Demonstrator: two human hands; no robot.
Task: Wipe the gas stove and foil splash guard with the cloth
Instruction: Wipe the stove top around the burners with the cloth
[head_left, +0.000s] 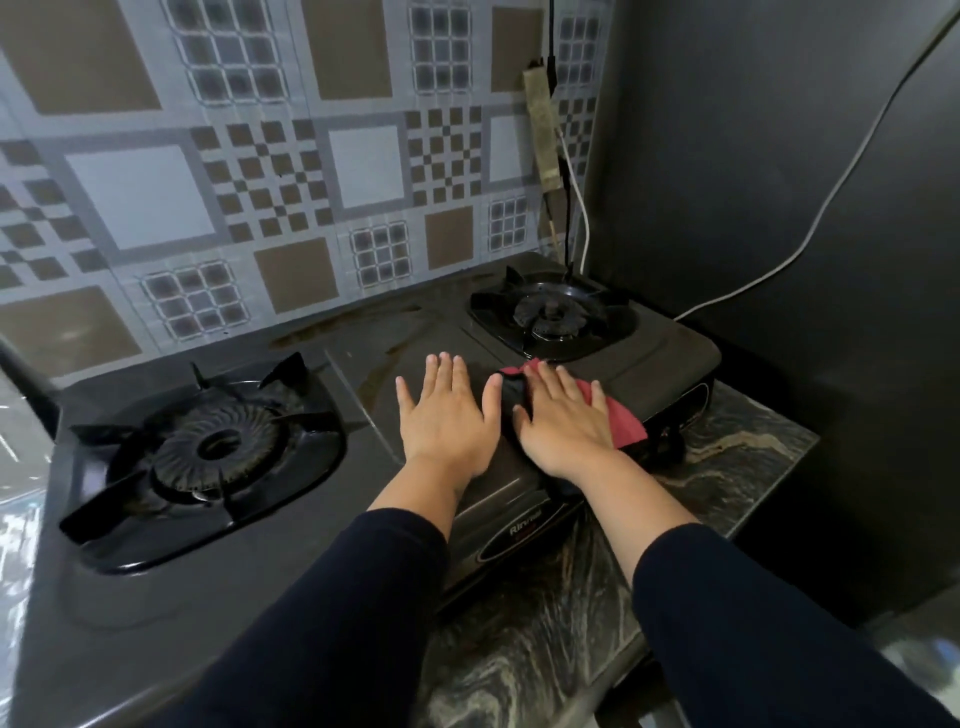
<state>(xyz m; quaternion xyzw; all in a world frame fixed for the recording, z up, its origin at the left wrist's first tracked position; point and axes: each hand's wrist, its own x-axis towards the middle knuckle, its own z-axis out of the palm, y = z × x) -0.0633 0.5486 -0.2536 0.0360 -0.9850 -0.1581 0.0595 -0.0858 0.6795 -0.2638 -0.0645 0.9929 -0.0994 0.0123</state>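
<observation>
Both hands are laid flat on the middle strip of the gas stove, between the two burners. The right hand is pressed palm-down on the red and black cloth, fingers straight and a bit spread. The left hand is rested bare on the stove top just beside it, fingers straight and close together. The foil splash guard, in a checker pattern, is stood up behind the stove, with brownish streaks seen on the stove top near it

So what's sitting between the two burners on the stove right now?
Head view: both hands. The left hand lies flat on the stove; the right hand presses the cloth.
</observation>
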